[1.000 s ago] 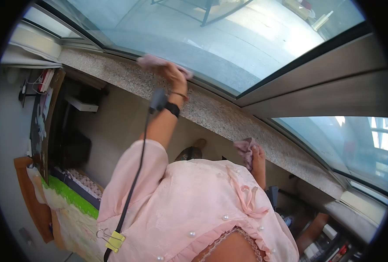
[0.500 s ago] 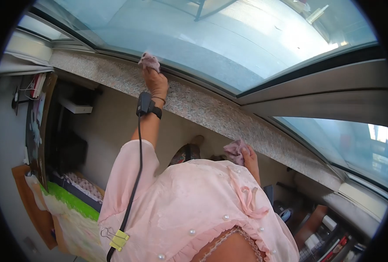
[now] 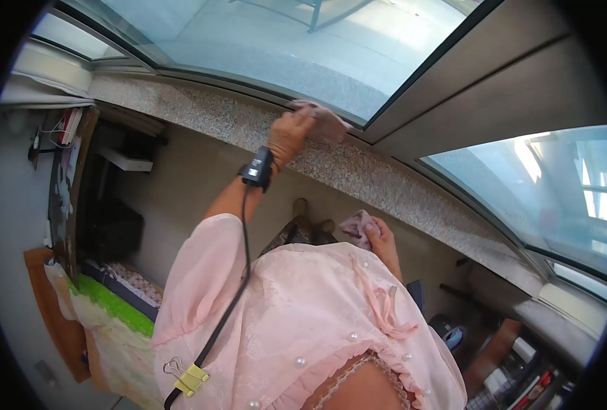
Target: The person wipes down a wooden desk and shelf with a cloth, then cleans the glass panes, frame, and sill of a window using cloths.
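Observation:
My left hand [image 3: 290, 137] is closed on a pinkish cloth [image 3: 327, 124], which hangs out to the right of my fingers. The cloth lies against the lower edge of the window glass [image 3: 303, 65], by the metal frame and just over the speckled stone sill [image 3: 221, 119]. Close to my waist, my right hand [image 3: 383, 244] grips a second, crumpled pinkish-purple cloth [image 3: 358, 228], away from the glass. A black device [image 3: 258, 168] is strapped to my left wrist, and its cable runs down my sleeve.
A broad metal window frame [image 3: 481, 75] stands right of the glass, with another pane [image 3: 536, 178] beyond it. At the lower left is a bright green item [image 3: 112, 307] near a wooden board [image 3: 57, 318]. Shelves with assorted items [image 3: 515, 362] stand at the lower right.
My left hand has moved right along the window's lower edge, and its cloth now trails rightward. My right hand with its cloth has shifted slightly left. The view has tilted a little.

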A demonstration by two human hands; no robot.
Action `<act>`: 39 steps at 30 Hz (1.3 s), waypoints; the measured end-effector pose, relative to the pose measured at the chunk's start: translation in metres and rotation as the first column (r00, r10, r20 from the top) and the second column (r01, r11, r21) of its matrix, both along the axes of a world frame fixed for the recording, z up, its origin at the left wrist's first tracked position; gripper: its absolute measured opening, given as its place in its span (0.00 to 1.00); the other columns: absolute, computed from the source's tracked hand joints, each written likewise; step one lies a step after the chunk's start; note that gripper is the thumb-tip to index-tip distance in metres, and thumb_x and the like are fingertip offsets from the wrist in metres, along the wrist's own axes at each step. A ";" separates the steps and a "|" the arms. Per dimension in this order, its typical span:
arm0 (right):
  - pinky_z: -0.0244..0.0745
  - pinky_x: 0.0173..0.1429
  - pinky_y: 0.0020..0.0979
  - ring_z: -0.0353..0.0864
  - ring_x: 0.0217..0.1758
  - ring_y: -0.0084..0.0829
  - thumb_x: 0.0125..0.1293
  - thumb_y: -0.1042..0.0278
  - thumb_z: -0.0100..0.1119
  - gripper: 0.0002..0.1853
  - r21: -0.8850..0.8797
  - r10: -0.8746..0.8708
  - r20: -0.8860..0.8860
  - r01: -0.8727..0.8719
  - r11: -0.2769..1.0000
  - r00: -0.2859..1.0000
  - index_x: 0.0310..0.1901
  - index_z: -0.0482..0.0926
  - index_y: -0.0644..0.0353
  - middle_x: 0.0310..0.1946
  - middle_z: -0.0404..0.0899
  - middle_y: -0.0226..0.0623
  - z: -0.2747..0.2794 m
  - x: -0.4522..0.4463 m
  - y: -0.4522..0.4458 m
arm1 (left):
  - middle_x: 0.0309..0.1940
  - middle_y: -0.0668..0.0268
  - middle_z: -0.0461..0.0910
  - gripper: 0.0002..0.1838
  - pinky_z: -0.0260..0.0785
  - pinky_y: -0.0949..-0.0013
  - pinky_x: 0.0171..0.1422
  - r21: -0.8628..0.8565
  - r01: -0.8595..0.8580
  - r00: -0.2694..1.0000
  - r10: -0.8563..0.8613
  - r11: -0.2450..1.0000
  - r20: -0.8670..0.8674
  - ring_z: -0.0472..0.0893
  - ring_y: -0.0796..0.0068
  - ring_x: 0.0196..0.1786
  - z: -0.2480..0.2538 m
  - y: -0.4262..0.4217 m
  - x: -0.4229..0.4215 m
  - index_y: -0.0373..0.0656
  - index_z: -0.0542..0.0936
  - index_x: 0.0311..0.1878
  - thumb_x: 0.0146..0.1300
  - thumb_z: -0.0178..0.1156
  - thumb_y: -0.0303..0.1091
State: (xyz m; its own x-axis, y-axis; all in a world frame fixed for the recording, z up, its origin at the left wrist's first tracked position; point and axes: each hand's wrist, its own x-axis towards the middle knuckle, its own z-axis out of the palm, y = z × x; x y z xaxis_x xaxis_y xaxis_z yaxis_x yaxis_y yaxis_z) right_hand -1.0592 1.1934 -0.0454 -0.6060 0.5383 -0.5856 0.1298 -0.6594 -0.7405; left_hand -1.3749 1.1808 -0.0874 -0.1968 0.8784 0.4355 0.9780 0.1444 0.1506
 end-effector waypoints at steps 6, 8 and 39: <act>0.69 0.40 0.21 0.73 0.35 0.21 0.59 0.68 0.50 0.15 0.067 -0.002 0.169 -0.010 0.998 0.986 0.46 0.68 0.66 0.35 0.74 0.34 -0.009 0.018 0.010 | 0.47 0.60 0.69 0.19 0.66 0.60 0.41 -0.001 -0.530 0.837 0.523 0.848 0.159 0.70 0.54 0.39 0.022 -0.027 -0.083 0.45 0.72 0.44 0.45 0.48 0.24; 0.69 0.39 0.21 0.73 0.35 0.21 0.59 0.68 0.50 0.15 0.071 -0.056 0.138 0.046 0.996 0.989 0.46 0.68 0.66 0.36 0.75 0.34 -0.015 0.007 0.015 | 0.45 0.61 0.70 0.17 0.67 0.62 0.40 0.087 -0.433 0.900 0.424 0.897 0.103 0.71 0.56 0.39 0.018 -0.023 -0.073 0.45 0.73 0.42 0.46 0.48 0.24; 0.69 0.37 0.21 0.73 0.32 0.21 0.60 0.67 0.49 0.14 -0.021 0.156 0.193 -0.155 0.988 0.969 0.45 0.68 0.64 0.34 0.75 0.34 0.012 -0.223 -0.068 | 0.34 0.67 0.72 0.10 0.60 0.61 0.47 0.174 0.218 0.966 -0.238 0.960 0.104 0.70 0.66 0.38 -0.025 -0.090 -0.200 0.49 0.75 0.31 0.40 0.53 0.29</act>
State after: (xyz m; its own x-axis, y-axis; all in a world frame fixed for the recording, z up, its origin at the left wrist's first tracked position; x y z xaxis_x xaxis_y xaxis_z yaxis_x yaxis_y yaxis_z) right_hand -1.2822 1.1254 -0.0338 -0.5565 0.4427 -0.7030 0.3717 -0.6241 -0.6873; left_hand -1.5750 1.0911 -0.1125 -0.0603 0.8272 0.5587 0.9545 -0.1160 0.2748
